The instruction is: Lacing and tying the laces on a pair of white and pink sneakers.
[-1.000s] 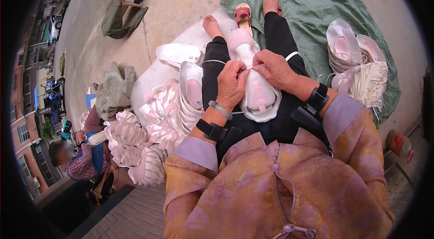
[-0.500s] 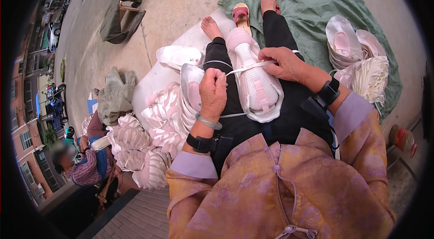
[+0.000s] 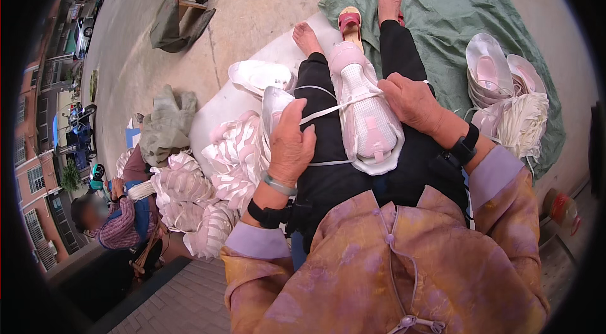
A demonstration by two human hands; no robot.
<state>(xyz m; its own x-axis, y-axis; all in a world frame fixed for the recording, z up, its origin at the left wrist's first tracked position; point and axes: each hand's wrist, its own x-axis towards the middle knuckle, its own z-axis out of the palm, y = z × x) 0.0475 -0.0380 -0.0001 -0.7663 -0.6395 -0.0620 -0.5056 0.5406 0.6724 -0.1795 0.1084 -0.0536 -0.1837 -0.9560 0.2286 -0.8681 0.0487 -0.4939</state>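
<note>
- Over your lap [image 3: 341, 185], left hand [image 3: 290, 148] and right hand [image 3: 411, 105] stand apart.
- White lace [image 3: 338, 108]: reaches both hands; right pinches it, left grip cannot be determined.
- Pink-and-white shoe [image 3: 372, 122]: lies between them.
- Stacked uppers [image 3: 235, 154]: beside your left leg [image 3: 311, 75].

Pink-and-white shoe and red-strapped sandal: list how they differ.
The pink-and-white shoe is mesh-topped; the sandal has a red strap and tan footbed. The shoe rests between the thighs, crossed by a white lace; the sandal lies farther out, between the bare feet. The shoe shows larger than the sandal. Both are footwear.
</note>
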